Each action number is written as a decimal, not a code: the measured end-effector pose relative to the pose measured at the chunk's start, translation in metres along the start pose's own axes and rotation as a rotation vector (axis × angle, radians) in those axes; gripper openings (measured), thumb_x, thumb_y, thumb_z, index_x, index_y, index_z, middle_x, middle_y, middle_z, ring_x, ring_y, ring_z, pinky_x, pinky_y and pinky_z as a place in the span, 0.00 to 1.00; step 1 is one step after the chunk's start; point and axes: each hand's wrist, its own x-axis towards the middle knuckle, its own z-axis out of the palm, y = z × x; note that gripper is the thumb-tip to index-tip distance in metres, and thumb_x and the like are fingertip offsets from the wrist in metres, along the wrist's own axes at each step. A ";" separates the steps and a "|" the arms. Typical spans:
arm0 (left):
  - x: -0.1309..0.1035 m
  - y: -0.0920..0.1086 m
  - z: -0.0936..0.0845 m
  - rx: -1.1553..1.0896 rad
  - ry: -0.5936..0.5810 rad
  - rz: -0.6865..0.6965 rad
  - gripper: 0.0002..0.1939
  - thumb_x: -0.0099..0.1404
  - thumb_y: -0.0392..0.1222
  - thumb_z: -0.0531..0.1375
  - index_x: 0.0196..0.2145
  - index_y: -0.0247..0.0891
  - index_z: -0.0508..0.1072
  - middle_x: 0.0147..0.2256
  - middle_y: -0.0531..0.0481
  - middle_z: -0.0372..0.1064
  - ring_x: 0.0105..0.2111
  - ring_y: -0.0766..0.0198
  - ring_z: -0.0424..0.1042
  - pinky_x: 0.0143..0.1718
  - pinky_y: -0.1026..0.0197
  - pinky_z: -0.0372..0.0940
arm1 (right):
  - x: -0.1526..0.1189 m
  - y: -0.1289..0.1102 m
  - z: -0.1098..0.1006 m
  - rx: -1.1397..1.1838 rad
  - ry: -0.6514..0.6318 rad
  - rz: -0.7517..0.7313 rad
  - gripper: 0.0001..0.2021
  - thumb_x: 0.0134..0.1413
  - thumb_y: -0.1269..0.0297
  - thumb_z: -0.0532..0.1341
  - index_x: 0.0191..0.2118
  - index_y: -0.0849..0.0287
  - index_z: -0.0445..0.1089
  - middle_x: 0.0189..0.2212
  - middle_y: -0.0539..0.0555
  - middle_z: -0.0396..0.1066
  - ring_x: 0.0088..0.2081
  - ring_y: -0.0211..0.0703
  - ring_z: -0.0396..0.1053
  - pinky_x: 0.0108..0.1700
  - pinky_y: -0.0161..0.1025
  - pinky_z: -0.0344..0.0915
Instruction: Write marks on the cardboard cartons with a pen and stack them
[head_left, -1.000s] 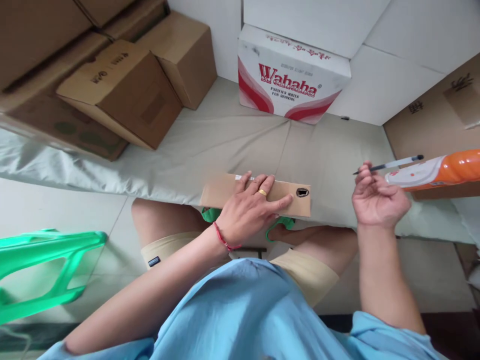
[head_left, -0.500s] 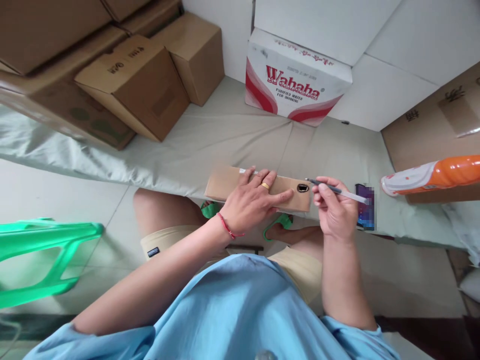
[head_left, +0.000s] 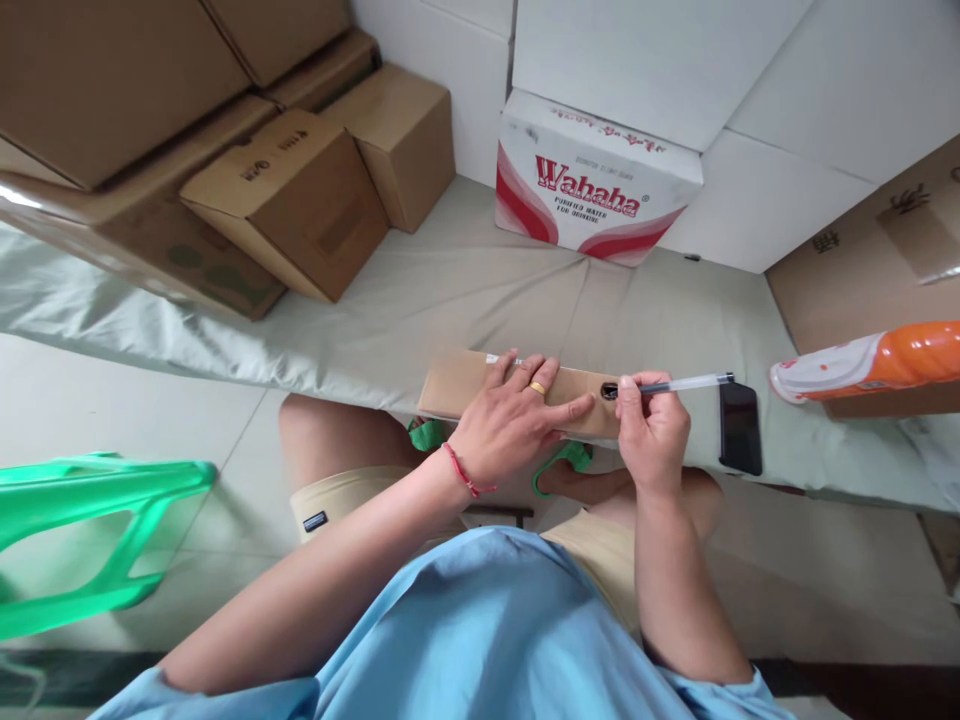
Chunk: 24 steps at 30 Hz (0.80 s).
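Observation:
A small, long cardboard box (head_left: 450, 384) lies near the front edge of the cloth-covered surface. My left hand (head_left: 506, 420) rests flat across its top, fingers spread, with the thumb pointing toward a dark-edged hole (head_left: 609, 391) at the box's right end. Between the thumb and fingers of my right hand (head_left: 654, 435) is a pen (head_left: 690, 383) with a clear barrel, its clear end pointing right. The pen's front end is at the hole, partly hidden by my fingers; I cannot tell how deep it reaches. Just right of this hand lies a dark phone (head_left: 740, 430).
An orange-and-white bottle (head_left: 862, 360) lies at the right by a large carton (head_left: 900, 215). A white-and-red Wahaba box (head_left: 592, 185) stands against the wall. Several brown cartons (head_left: 292, 200) are stacked at the left, and a green plastic stool (head_left: 135, 540) stands on the floor.
My right hand has moved left, bringing the pen from beside the box to the hole. My left hand stays on the box. The phone's lit screen has gone dark.

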 end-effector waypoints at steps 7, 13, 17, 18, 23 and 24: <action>0.001 0.000 -0.001 0.005 -0.007 0.004 0.29 0.72 0.49 0.69 0.68 0.60 0.72 0.67 0.33 0.68 0.66 0.39 0.69 0.67 0.30 0.60 | 0.000 -0.001 -0.001 -0.044 -0.046 -0.009 0.17 0.72 0.45 0.61 0.39 0.53 0.70 0.26 0.49 0.75 0.28 0.41 0.71 0.36 0.39 0.66; 0.001 -0.001 0.000 0.026 0.013 0.013 0.29 0.71 0.50 0.70 0.68 0.60 0.72 0.66 0.34 0.69 0.65 0.40 0.70 0.67 0.32 0.60 | 0.000 -0.001 0.000 -0.083 -0.033 -0.028 0.17 0.71 0.45 0.61 0.39 0.54 0.70 0.25 0.48 0.73 0.27 0.40 0.70 0.35 0.38 0.66; 0.001 -0.001 0.001 0.052 0.022 0.013 0.31 0.70 0.50 0.71 0.68 0.61 0.72 0.65 0.34 0.69 0.64 0.41 0.71 0.66 0.33 0.61 | 0.002 -0.001 -0.002 -0.131 -0.031 -0.027 0.17 0.71 0.46 0.61 0.37 0.55 0.70 0.23 0.48 0.72 0.25 0.40 0.70 0.34 0.38 0.65; 0.001 -0.001 0.001 0.054 0.023 0.011 0.31 0.70 0.50 0.71 0.67 0.61 0.72 0.65 0.34 0.69 0.64 0.41 0.71 0.66 0.33 0.61 | 0.002 0.000 -0.002 -0.143 -0.025 -0.025 0.17 0.70 0.47 0.61 0.36 0.55 0.70 0.22 0.47 0.72 0.25 0.40 0.69 0.34 0.38 0.65; 0.000 -0.001 0.002 0.046 0.024 0.010 0.30 0.71 0.50 0.71 0.68 0.62 0.71 0.66 0.36 0.69 0.65 0.42 0.70 0.67 0.33 0.59 | 0.001 0.002 0.000 -0.136 0.074 0.013 0.15 0.68 0.49 0.62 0.35 0.55 0.70 0.21 0.47 0.70 0.24 0.40 0.69 0.34 0.38 0.65; 0.000 -0.001 0.002 0.041 0.023 0.011 0.30 0.71 0.50 0.71 0.68 0.62 0.71 0.66 0.36 0.69 0.65 0.41 0.70 0.67 0.33 0.59 | 0.001 0.003 0.000 -0.107 0.105 0.027 0.16 0.68 0.49 0.63 0.35 0.55 0.70 0.22 0.47 0.70 0.25 0.40 0.69 0.34 0.38 0.66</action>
